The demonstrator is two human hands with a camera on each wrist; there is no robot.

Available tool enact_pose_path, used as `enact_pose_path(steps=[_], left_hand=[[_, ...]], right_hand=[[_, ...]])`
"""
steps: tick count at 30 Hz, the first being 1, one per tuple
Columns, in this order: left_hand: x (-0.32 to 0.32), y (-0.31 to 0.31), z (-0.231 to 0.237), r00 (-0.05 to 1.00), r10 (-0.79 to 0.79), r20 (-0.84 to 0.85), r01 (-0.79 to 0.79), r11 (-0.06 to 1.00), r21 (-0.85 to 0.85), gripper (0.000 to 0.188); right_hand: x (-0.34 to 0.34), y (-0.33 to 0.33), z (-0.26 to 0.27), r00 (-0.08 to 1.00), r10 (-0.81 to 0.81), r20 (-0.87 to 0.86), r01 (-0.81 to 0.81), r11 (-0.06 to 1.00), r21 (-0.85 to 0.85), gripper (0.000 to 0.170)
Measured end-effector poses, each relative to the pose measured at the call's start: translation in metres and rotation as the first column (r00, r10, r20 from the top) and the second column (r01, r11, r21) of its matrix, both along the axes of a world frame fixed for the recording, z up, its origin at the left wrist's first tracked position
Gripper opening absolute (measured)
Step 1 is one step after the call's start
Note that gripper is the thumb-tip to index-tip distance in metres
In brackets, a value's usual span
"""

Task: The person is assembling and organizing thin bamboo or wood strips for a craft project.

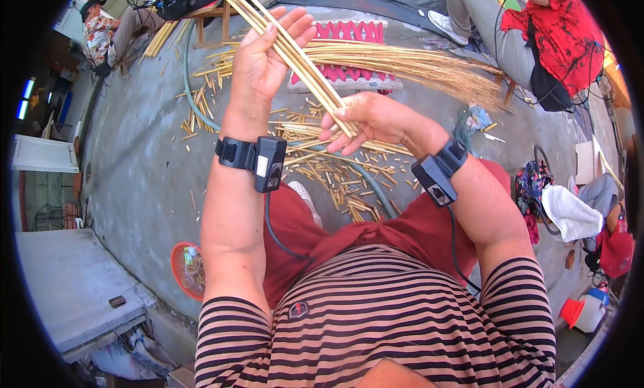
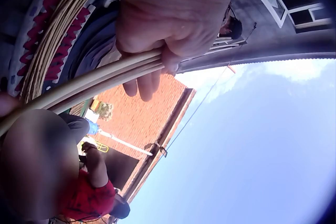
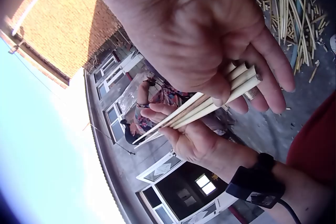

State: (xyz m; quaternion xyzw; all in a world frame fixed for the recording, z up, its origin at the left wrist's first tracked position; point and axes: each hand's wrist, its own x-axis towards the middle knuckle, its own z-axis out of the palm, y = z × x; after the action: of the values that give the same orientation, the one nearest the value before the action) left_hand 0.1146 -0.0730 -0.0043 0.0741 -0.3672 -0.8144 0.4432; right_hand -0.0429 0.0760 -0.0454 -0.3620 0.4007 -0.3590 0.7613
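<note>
Both hands hold a small bundle of pale yellow reed stalks (image 1: 302,66), slanting in front of the chest. My left hand (image 1: 265,62) pinches the stalks under its thumb farther up, with the other fingers mostly straight. Lower down, my right hand (image 1: 376,116) grips the bundle near its cut ends (image 3: 247,79), thumb on top and fingers spread beneath. Those ends look hollow and lie nearly level with one another in the right wrist view. A ring (image 3: 251,94) shows on one right finger. In the left wrist view, the stalks run under the left hand (image 2: 173,19).
A long sheaf of stalks (image 1: 416,62) lies across a pink-laced rack (image 1: 349,32) ahead. Short cut pieces (image 1: 342,180) litter the concrete floor around a hose (image 1: 369,176). An orange basket (image 1: 180,270) stands at left. Other people sit nearby, one in a red shirt (image 1: 563,39).
</note>
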Motion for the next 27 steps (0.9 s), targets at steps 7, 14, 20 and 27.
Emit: enact_pose_path(steps=[7,14,20,27], left_hand=[[0.002,-0.015,-0.019,0.987,-0.113,-0.110,0.114,0.994,-0.001,0.021],[-0.001,-0.018,-0.014,0.980,0.154,-0.128,-0.140,0.984,0.109,0.013],[-0.021,0.002,-0.014,0.964,0.247,-0.101,-0.234,0.964,0.126,0.014],[-0.035,0.016,-0.011,0.967,0.248,-0.065,-0.238,0.963,0.130,0.015]], right_hand=[[0.002,0.004,-0.003,0.999,0.039,0.017,-0.039,0.999,-0.005,0.038],[0.010,0.007,-0.017,0.786,-0.499,0.365,0.501,0.860,0.097,0.078],[0.000,-0.003,-0.012,0.641,-0.599,0.480,0.655,0.753,0.066,0.092],[-0.009,-0.008,-0.001,0.560,-0.597,0.574,0.689,0.721,0.078,0.086]])
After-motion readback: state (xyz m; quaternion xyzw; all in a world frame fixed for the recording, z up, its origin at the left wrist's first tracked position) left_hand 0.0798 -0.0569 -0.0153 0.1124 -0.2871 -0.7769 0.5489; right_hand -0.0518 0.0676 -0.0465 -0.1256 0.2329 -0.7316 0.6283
